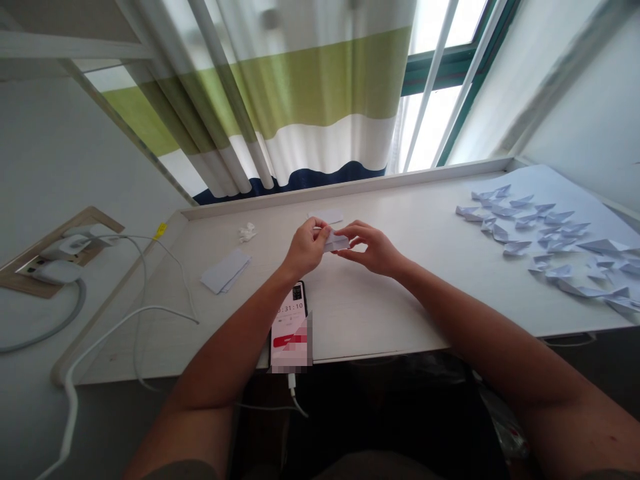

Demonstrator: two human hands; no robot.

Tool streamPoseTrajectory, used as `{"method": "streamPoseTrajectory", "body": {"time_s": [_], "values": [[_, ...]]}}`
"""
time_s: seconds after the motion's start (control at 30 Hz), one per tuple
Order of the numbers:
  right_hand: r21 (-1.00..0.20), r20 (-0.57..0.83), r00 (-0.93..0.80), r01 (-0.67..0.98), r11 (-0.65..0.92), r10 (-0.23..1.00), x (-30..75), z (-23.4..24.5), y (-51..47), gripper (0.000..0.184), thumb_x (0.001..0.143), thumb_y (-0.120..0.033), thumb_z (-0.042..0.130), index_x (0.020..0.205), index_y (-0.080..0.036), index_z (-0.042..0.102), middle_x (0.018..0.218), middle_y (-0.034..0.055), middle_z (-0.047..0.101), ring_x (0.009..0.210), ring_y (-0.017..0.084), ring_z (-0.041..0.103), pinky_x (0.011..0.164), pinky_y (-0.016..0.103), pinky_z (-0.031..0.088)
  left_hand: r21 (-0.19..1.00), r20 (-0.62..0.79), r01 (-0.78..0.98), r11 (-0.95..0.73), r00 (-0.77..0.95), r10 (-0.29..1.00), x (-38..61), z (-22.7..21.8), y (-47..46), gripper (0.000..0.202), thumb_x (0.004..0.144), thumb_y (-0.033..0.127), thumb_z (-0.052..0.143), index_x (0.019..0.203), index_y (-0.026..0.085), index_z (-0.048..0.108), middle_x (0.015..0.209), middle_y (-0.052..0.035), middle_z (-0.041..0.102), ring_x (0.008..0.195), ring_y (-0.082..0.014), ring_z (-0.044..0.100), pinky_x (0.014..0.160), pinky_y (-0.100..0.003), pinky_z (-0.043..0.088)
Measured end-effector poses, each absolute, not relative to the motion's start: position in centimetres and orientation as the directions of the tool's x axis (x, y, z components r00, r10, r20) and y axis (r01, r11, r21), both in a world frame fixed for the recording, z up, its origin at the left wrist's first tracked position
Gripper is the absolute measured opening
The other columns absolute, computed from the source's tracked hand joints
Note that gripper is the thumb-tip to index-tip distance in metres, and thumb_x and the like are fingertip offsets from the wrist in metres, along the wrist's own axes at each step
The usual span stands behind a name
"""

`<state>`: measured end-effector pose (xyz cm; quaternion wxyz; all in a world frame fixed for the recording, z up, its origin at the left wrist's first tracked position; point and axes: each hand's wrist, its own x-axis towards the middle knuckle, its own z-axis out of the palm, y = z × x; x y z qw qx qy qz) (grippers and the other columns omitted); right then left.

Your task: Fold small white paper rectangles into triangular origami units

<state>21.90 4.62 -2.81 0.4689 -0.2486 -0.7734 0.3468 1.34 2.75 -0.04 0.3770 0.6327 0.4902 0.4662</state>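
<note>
Between my two hands, above the middle of the white desk, is a small folded piece of white paper (338,244). My left hand (306,248) pinches its left side with the thumb on top. On the right side, the fingers and thumb of my right hand (373,248) close on the paper's edge. Part of the paper is hidden behind the fingers. Just beyond my hands lies a flat white paper strip (326,217). Many folded paper boats (520,220) stand spread out at the right of the desk.
A stack of white paper sheets (226,271) and a crumpled tissue (247,232) lie at the left. A phone showing a timer (290,327) rests at the front edge, plugged into a cable (293,383). White cords run from the wall socket (55,260) over the desk's left side.
</note>
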Motion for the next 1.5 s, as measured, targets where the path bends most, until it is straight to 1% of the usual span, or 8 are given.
{"method": "streamPoseTrajectory", "body": {"time_s": [0.17, 0.33, 0.53, 0.8, 0.93, 1.07, 1.3, 1.5], "values": [[-0.669, 0.608, -0.475, 0.125, 0.733, 0.636, 22.4, -2.9, 4.9, 0.021, 0.097, -0.042, 0.079, 0.113, -0.029, 0.085, 0.107, 0.0066, 0.070, 0.090, 0.021, 0.069, 0.081, 0.041, 0.067, 0.968, 0.181, 0.149, -0.202, 0.144, 0.973, 1.1, -0.3, 3.1, 0.029, 0.095, 0.043, 0.078, 0.102, 0.017, 0.066, 0.077, -0.0046, 0.078, 0.061, -0.0150, 0.066, 0.058, -0.026, 0.048], [-0.679, 0.589, -0.486, 0.135, 0.721, 0.646, 22.8, -2.7, 5.0, 0.020, 0.097, -0.041, 0.080, 0.113, -0.031, 0.086, 0.110, 0.0069, 0.069, 0.093, 0.021, 0.068, 0.081, 0.041, 0.066, 0.976, 0.166, 0.104, -0.189, 0.199, 0.966, 0.7, -0.3, 3.2, 0.036, 0.088, 0.041, 0.084, 0.108, 0.015, 0.069, 0.083, -0.0070, 0.082, 0.067, -0.0157, 0.071, 0.061, -0.025, 0.049], [-0.727, 0.554, -0.486, 0.113, 0.677, 0.676, 22.9, -2.6, 4.9, 0.021, 0.094, -0.047, 0.082, 0.105, -0.031, 0.088, 0.111, 0.0069, 0.068, 0.096, 0.022, 0.067, 0.083, 0.040, 0.065, 0.975, 0.179, 0.085, -0.205, 0.249, 0.952, 0.5, 0.0, 3.1, 0.039, 0.089, 0.036, 0.084, 0.116, 0.017, 0.063, 0.077, -0.0035, 0.080, 0.064, -0.0153, 0.072, 0.059, -0.023, 0.048], [-0.741, 0.523, -0.480, 0.152, 0.654, 0.704, 22.7, -2.4, 5.0, 0.039, 0.094, -0.065, 0.075, 0.090, -0.027, 0.085, 0.103, 0.0086, 0.072, 0.089, 0.024, 0.069, 0.082, 0.043, 0.064, 0.976, 0.149, 0.112, -0.185, 0.276, 0.950, 0.6, -0.3, 3.0, 0.040, 0.089, 0.039, 0.085, 0.114, 0.017, 0.064, 0.082, -0.0070, 0.082, 0.071, -0.0189, 0.077, 0.064, -0.026, 0.052], [-0.737, 0.523, -0.464, 0.176, 0.653, 0.715, 22.6, -2.4, 5.1, 0.051, 0.096, -0.073, 0.068, 0.085, -0.024, 0.077, 0.100, 0.0090, 0.073, 0.085, 0.023, 0.069, 0.080, 0.043, 0.065, 0.976, 0.117, 0.138, -0.167, 0.309, 0.944, 0.4, -0.3, 3.1, 0.040, 0.089, 0.044, 0.085, 0.112, 0.016, 0.068, 0.082, -0.0072, 0.082, 0.068, -0.0175, 0.074, 0.062, -0.025, 0.049], [-0.717, 0.562, -0.401, 0.200, 0.668, 0.723, 22.4, -2.5, 5.0, 0.053, 0.100, -0.073, 0.061, 0.082, -0.023, 0.067, 0.091, 0.0078, 0.072, 0.081, 0.022, 0.067, 0.074, 0.040, 0.063, 0.978, 0.138, 0.105, -0.183, 0.338, 0.931, 0.7, -0.4, 3.1, 0.037, 0.087, 0.045, 0.087, 0.102, 0.016, 0.069, 0.081, -0.0065, 0.081, 0.069, -0.0165, 0.073, 0.064, -0.025, 0.048], [-0.727, 0.573, -0.408, 0.147, 0.671, 0.710, 22.4, -2.3, 4.8, 0.047, 0.102, -0.067, 0.064, 0.085, -0.023, 0.066, 0.092, 0.0056, 0.070, 0.081, 0.021, 0.071, 0.073, 0.038, 0.063, 0.995, 0.102, -0.014, -0.102, 0.305, 0.947, 0.8, -0.1, 3.0, 0.045, 0.081, 0.046, 0.093, 0.103, 0.016, 0.068, 0.085, -0.0081, 0.082, 0.079, -0.0225, 0.079, 0.070, -0.029, 0.054], [-0.693, 0.570, -0.526, 0.105, 0.714, 0.631, 22.9, -1.8, 4.7, 0.031, 0.095, -0.054, 0.080, 0.112, -0.029, 0.081, 0.113, 0.0086, 0.073, 0.100, 0.025, 0.072, 0.085, 0.045, 0.066, 0.999, 0.043, 0.003, -0.046, 0.284, 0.958, 0.1, 0.3, 3.2, 0.041, 0.080, 0.041, 0.094, 0.101, 0.016, 0.071, 0.082, -0.0062, 0.081, 0.074, -0.0182, 0.075, 0.070, -0.029, 0.055]]}}
